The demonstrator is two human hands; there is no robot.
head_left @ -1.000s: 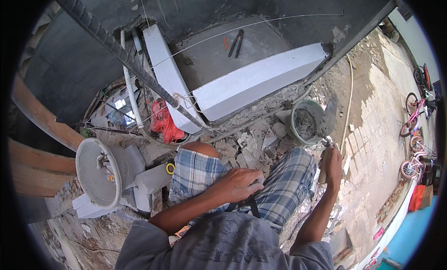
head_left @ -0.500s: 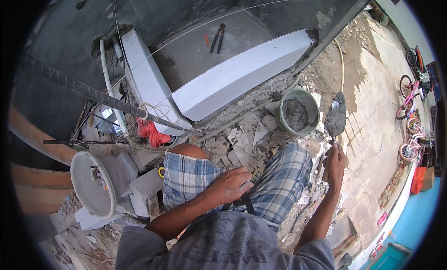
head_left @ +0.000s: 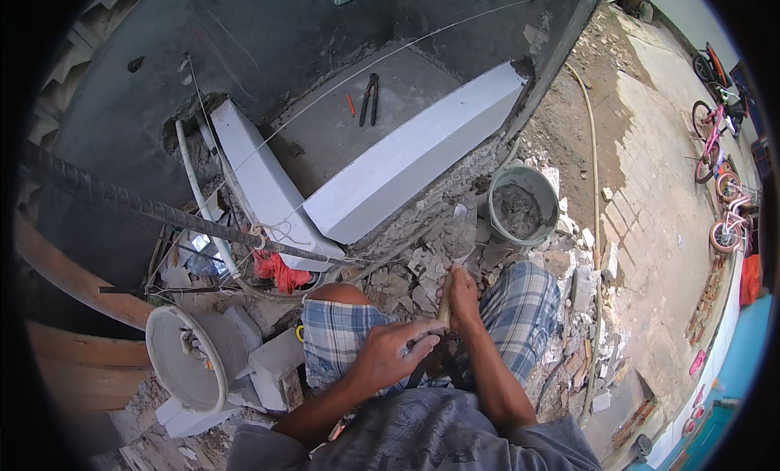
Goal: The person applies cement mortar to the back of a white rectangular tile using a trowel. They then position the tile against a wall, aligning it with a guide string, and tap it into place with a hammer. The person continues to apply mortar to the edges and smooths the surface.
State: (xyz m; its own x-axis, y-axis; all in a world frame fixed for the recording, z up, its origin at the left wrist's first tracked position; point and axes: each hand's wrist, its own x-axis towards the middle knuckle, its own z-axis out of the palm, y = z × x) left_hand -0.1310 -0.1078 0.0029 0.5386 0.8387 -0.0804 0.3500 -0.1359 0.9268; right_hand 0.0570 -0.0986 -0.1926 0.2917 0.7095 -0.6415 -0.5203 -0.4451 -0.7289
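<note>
My right hand is closed around the wooden handle of a trowel. Its grey blade points away from me over the rubble, left of the green bucket, which has grey mortar inside. My left hand is beside the butt of the handle, thumb and fingers apart, gripping nothing; whether a fingertip touches the handle I cannot tell. Beyond my knees, two white blocks meet at a corner around a grey cement floor.
Pliers and an orange stick lie inside the corner. A taut string crosses above. At left are a steel bar, a red plastic bag and a whitish bucket. A hose and bicycles are at right.
My right hand has brought the trowel left, from beyond the green bucket to in front of my body. My left hand's fingers have spread from a curled pose. The view has shifted slightly.
</note>
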